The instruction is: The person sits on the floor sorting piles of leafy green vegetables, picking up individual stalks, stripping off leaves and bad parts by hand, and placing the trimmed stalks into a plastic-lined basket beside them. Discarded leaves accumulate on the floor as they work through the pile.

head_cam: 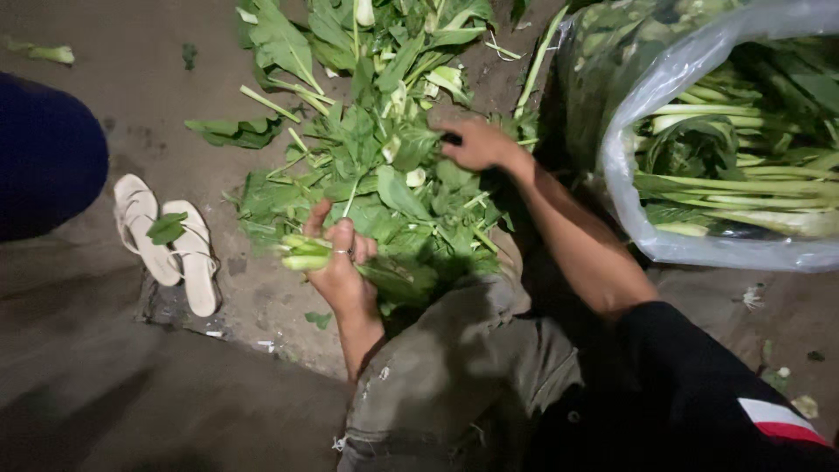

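A loose heap of leafy greens (376,131) with pale stalks lies on the bare ground in front of me. My left hand (339,267) grips a small bunch of greens (304,252) by the stalk ends, the cut ends pointing left. My right hand (476,144) reaches into the right side of the heap, fingers curled on a leaf there; what it holds is partly hidden. My knee in olive trousers (454,367) is raised under both arms.
A clear plastic bag (690,175) full of the same greens lies open at the right. A pair of pale sandals (166,249) rests on the ground at the left, a leaf on them. A dark blue cloth shape (44,153) fills the left edge.
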Motion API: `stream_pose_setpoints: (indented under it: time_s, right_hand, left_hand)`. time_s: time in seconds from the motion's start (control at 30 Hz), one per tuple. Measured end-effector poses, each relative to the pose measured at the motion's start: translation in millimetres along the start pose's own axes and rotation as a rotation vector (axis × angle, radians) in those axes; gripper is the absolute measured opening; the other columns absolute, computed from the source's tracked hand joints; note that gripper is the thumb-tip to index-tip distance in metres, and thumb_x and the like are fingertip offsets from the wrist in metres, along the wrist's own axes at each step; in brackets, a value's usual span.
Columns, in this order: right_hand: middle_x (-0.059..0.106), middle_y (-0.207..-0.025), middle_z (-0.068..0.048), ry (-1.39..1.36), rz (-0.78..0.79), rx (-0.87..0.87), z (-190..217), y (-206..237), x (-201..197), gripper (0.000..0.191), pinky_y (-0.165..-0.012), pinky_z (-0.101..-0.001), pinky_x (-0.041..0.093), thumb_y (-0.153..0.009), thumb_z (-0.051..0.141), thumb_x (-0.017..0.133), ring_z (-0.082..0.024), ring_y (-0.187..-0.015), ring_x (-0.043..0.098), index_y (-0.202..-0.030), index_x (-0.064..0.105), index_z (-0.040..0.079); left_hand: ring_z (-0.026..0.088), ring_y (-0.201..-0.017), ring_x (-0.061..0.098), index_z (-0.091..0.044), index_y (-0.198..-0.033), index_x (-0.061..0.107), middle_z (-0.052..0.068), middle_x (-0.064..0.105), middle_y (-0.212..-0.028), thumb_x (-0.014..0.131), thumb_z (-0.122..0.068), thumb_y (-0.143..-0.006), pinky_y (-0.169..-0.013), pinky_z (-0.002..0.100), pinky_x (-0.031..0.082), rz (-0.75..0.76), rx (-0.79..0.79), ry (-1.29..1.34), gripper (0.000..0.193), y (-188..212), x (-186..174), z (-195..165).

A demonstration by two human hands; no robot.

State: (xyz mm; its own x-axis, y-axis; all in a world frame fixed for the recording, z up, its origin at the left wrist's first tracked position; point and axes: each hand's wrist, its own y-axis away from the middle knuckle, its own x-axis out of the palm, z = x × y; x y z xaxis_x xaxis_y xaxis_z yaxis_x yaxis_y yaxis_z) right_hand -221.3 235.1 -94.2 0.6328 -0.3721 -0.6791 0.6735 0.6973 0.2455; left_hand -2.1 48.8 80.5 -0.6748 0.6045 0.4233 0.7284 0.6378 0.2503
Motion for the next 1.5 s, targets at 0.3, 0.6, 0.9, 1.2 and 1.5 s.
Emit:
stream_pose_setpoints:
  time_s: [0.3, 0.6, 0.9, 1.2, 1.5]
  right_hand:
    - [0.046, -0.152, -0.026, 0.216, -0.025, 0.230, 71.6, 49.9, 24.4, 0.132, -0.114, -0.0773, 0.015, -0.065, 0.065, 0.083, -0.046, -0.144, 0.037, -0.161, 0.014, 0.006]
    - [0.035, -0.157, -0.031, 0.309, 0.167, 0.160, 66.3, 68.8, 28.7, 0.156, -0.103, -0.0780, 0.013, -0.053, 0.046, 0.098, -0.044, -0.149, 0.027, -0.159, -0.007, 0.004]
    - [0.071, -0.114, -0.019, 0.152, -0.135, 0.272, 71.3, 69.3, -16.2, 0.080, -0.113, -0.0656, 0.032, -0.080, 0.021, 0.079, -0.037, -0.117, 0.064, -0.153, 0.045, 0.015]
    - [0.063, -0.142, -0.020, -0.450, -0.671, -0.063, 80.9, 70.8, -101.4, 0.079, -0.115, -0.0403, 0.045, -0.084, 0.021, 0.093, -0.030, -0.134, 0.060, -0.146, 0.049, -0.001]
    - [0.053, -0.141, -0.023, 0.278, -0.295, 0.083, 57.1, 135.4, -31.3, 0.083, -0.101, -0.0666, 0.034, -0.066, 0.033, 0.091, -0.046, -0.132, 0.039, -0.137, 0.055, 0.007]
  left_hand:
    - [0.011, -0.057, 0.043, 0.002, -0.135, 0.053, 0.000, 0.048, -0.072, 0.063, -0.002, -0.098, -0.057, 0.033, 0.046, -0.021, -0.002, -0.015, 0.038, 15.3, 10.7, 9.6]
    - [0.012, -0.057, 0.042, 0.003, -0.132, 0.055, -0.001, 0.044, -0.068, 0.064, -0.003, -0.099, -0.059, 0.034, 0.047, 0.001, 0.017, -0.030, 0.035, 21.3, 10.7, 15.4]
    - [0.012, -0.055, 0.042, 0.002, -0.129, 0.055, -0.001, 0.043, -0.067, 0.065, -0.004, -0.096, -0.058, 0.034, 0.047, -0.008, 0.009, 0.002, 0.035, 20.6, 15.6, 9.1]
    - [0.010, -0.055, 0.039, 0.001, -0.130, 0.055, -0.004, 0.038, -0.067, 0.064, -0.005, -0.100, -0.058, 0.032, 0.045, 0.029, 0.007, 0.044, 0.032, 20.2, 8.5, 10.5]
    - [0.009, -0.056, 0.036, 0.000, -0.134, 0.053, -0.003, 0.036, -0.067, 0.061, -0.007, -0.100, -0.054, 0.030, 0.036, 0.005, 0.032, 0.030, 0.037, 24.5, 12.5, -8.0]
